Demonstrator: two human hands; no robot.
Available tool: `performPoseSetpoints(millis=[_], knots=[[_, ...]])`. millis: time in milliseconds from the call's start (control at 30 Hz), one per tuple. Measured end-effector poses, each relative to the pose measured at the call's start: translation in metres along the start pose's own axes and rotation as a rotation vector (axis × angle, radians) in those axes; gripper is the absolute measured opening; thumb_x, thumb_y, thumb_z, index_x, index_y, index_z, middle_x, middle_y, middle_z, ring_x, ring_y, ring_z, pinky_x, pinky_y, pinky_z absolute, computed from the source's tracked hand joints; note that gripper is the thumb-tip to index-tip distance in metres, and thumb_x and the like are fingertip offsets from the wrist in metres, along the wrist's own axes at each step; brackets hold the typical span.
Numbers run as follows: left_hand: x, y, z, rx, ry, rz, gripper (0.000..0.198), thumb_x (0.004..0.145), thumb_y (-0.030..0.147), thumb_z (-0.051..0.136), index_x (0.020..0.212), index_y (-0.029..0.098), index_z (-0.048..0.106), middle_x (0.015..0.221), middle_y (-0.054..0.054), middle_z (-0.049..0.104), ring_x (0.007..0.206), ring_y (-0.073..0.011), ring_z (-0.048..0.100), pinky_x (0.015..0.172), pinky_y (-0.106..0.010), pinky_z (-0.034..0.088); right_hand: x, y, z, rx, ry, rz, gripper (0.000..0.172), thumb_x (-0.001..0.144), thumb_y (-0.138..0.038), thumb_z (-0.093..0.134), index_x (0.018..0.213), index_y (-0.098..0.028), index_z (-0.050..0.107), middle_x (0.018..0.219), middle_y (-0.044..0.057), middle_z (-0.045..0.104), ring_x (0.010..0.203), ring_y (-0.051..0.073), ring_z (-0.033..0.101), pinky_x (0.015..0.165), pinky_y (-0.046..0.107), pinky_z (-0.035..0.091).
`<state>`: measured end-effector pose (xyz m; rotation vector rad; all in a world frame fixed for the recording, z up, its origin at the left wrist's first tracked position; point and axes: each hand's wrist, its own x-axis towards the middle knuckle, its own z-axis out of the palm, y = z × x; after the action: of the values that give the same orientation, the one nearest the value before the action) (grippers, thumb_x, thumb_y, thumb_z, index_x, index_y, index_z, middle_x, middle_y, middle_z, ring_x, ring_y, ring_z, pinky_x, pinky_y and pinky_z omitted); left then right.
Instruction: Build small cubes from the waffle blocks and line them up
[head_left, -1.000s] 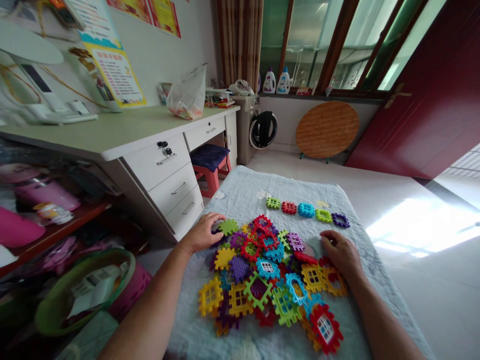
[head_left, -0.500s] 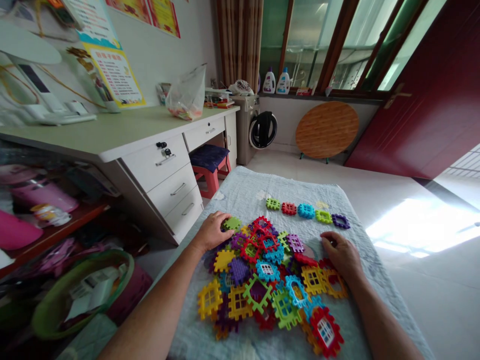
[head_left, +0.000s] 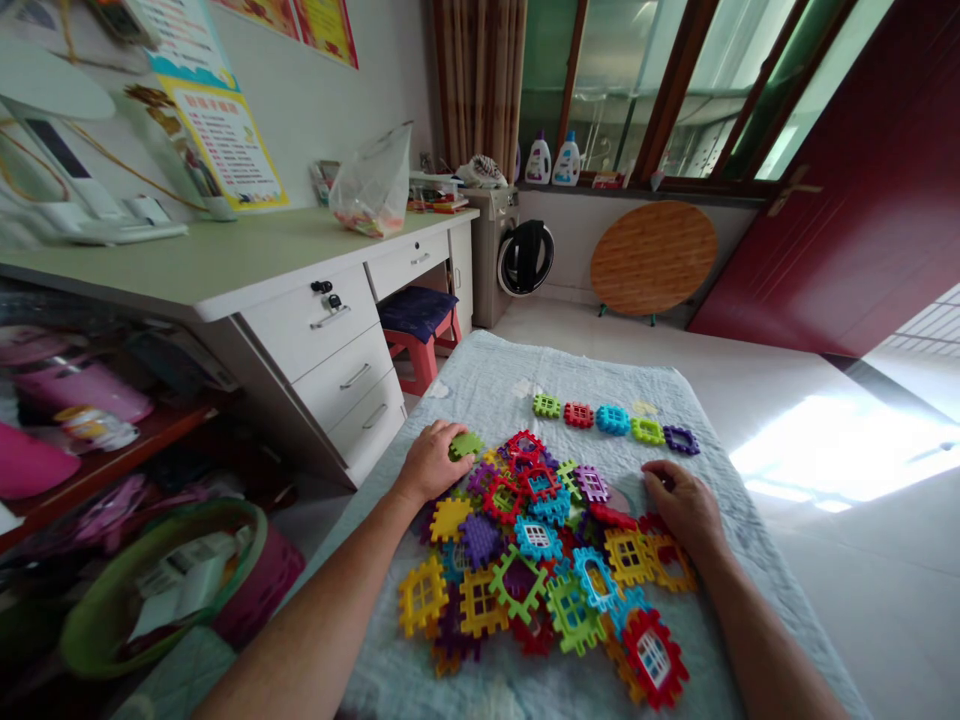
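My left hand is at the far left edge of a heap of plastic building pieces, its thumb and fingers closed on a light green block. On the cloth beside the heap's right side rests my right hand. Its fingers are loosely curled, with a gap to the thumb and nothing seen between them. Close to that wrist lies a yellow window-shaped piece. The heap mixes notched pieces, among them a purple one, a blue one and a red one.
Beyond the heap, a row holds a green block, a red block, a blue block, a lime block and a purple block. A light blue cloth covers the surface. A white desk stands left.
My left hand has shifted slightly right, its thumb drawing in against the light green block. My right hand and the row of blocks stay put.
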<state>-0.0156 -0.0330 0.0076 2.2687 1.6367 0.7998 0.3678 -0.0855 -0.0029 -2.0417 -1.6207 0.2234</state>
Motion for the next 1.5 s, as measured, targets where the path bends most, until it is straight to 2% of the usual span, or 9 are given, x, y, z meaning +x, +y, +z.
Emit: performPoseSetpoints(millis=[200, 300, 500, 733, 867, 1500], knots=[[-0.004, -0.01, -0.015, -0.209, -0.104, 0.086, 0.049, 0.067, 0.015, 0.058, 0.116, 0.019, 0.053, 0.108, -0.006, 0.056, 0.102, -0.02, 0.055, 0.092, -0.032, 0.044, 0.002, 0.0, 0.001, 0.01, -0.001, -0.003, 0.03, 0.075, -0.041, 0.047, 0.087, -0.023, 0.068, 0.078, 0.003, 0.069, 0.072, 0.02, 0.062, 0.068, 0.031, 0.043], [-0.007, -0.008, -0.017, -0.155, -0.126, 0.104, 0.051, 0.065, 0.014, 0.059, 0.116, 0.018, 0.054, 0.108, -0.007, 0.056, 0.102, -0.0215, 0.054, 0.094, -0.034, 0.042, 0.004, 0.0, 0.001, 0.011, -0.013, 0.005, 0.03, 0.075, -0.041, 0.047, 0.088, -0.023, 0.068, 0.078, 0.003, 0.069, 0.073, 0.02, 0.062, 0.069, 0.031, 0.043], [-0.008, -0.003, -0.005, 0.034, -0.082, 0.086, 0.049, 0.066, 0.023, 0.064, 0.114, 0.018, 0.056, 0.106, -0.009, 0.056, 0.102, -0.0263, 0.051, 0.094, -0.039, 0.04, 0.005, 0.001, 0.002, 0.009, -0.015, 0.014, 0.031, 0.075, -0.041, 0.047, 0.088, -0.023, 0.068, 0.078, 0.003, 0.068, 0.073, 0.02, 0.061, 0.068, 0.03, 0.043], [-0.009, -0.003, -0.004, 0.096, -0.061, 0.009, 0.04, 0.064, 0.026, 0.067, 0.102, 0.019, 0.058, 0.1, -0.007, 0.056, 0.096, -0.0254, 0.052, 0.089, -0.038, 0.041, 0.003, 0.001, 0.001, 0.036, -0.011, 0.015, 0.031, 0.075, -0.042, 0.047, 0.088, -0.023, 0.068, 0.075, 0.003, 0.068, 0.07, 0.02, 0.061, 0.066, 0.03, 0.043], [-0.009, 0.0, -0.005, 0.143, -0.079, -0.023, 0.039, 0.065, 0.028, 0.067, 0.102, 0.019, 0.059, 0.099, -0.007, 0.056, 0.095, -0.0254, 0.052, 0.089, -0.037, 0.041, 0.0, 0.001, 0.001, 0.05, 0.0, 0.007, 0.031, 0.075, -0.041, 0.047, 0.087, -0.022, 0.068, 0.076, 0.003, 0.068, 0.071, 0.02, 0.061, 0.067, 0.03, 0.044], [-0.009, 0.003, -0.005, 0.053, -0.097, 0.034, 0.042, 0.064, 0.024, 0.065, 0.104, 0.017, 0.057, 0.098, -0.007, 0.056, 0.096, -0.0239, 0.053, 0.089, -0.036, 0.043, -0.004, 0.003, 0.001, 0.089, 0.01, 0.009, 0.032, 0.072, -0.042, 0.047, 0.086, -0.021, 0.068, 0.071, 0.003, 0.067, 0.067, 0.02, 0.06, 0.066, 0.03, 0.043]])
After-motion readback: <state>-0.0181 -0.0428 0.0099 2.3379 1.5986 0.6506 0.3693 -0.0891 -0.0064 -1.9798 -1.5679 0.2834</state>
